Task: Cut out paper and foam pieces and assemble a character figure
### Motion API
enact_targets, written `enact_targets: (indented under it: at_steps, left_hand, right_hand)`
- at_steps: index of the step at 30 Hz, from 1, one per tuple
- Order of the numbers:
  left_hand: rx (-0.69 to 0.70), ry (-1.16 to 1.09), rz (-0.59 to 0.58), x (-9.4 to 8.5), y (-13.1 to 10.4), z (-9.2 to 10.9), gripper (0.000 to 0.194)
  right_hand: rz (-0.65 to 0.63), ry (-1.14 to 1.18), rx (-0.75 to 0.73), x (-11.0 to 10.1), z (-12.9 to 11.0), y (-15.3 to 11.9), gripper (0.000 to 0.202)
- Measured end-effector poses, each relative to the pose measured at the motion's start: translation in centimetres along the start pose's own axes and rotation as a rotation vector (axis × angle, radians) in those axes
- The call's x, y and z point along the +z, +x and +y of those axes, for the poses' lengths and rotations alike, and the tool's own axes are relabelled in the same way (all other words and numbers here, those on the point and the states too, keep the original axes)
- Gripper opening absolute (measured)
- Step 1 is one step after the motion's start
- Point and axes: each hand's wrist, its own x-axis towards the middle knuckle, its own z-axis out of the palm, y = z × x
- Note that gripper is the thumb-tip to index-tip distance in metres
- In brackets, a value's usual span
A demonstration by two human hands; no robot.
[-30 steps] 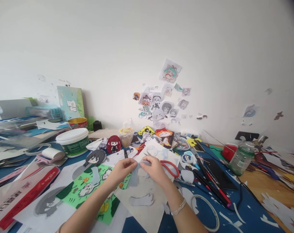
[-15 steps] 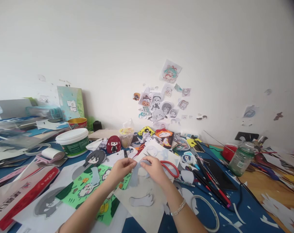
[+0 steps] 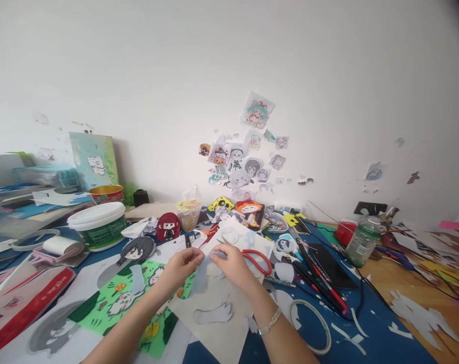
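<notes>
My left hand and my right hand meet over the middle of the desk, thumbs and fingertips pinched. Between them is a thin pale blue paper piece, partly hidden by the fingers. Below lies a beige sheet bearing a pale paper cutout with a jagged end. Red-handled scissors rest beside my right hand on the papers. Under my left forearm is a green drawing with cartoon figures, and a pale blue cutout lies on it.
A white-lidded tub and a red-and-white bag stand left. To the right are pens, a tape roll, a glass jar and paper scraps. Cartoon cutouts hang on the wall behind.
The whole view has shifted, so the desk and wall appear farther left. My hands remain pinched close together around the pale blue paper, almost in the same pose.
</notes>
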Motion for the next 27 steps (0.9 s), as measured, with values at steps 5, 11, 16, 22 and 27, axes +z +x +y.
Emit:
enact_targets:
  at_steps: [5, 11, 16, 22, 27]
  left_hand:
    - [0.039, 0.113, 0.016, 0.0, -0.5, 1.1, 0.035]
    - [0.052, 0.156, 0.004, -0.1, -0.4, 1.0, 0.037]
    - [-0.034, 0.279, 0.205, -5.0, -0.1, -0.4, 0.042]
    - [-0.359, 0.709, 0.381, -12.3, -0.9, -5.1, 0.028]
    - [-0.373, 0.679, 0.262, -13.1, -1.1, -7.2, 0.016]
  right_hand:
    - [0.013, -0.021, -0.008, 0.2, -0.1, 0.0, 0.009]
    - [0.020, -0.021, -0.009, 0.2, -0.1, -0.1, 0.008]
    - [0.045, -0.024, 0.007, 0.2, 0.1, 0.1, 0.010]
    - [0.052, -0.013, -0.001, 0.3, 0.8, 0.1, 0.009]
    - [0.061, 0.000, 0.017, 0.3, 1.0, 0.1, 0.010]
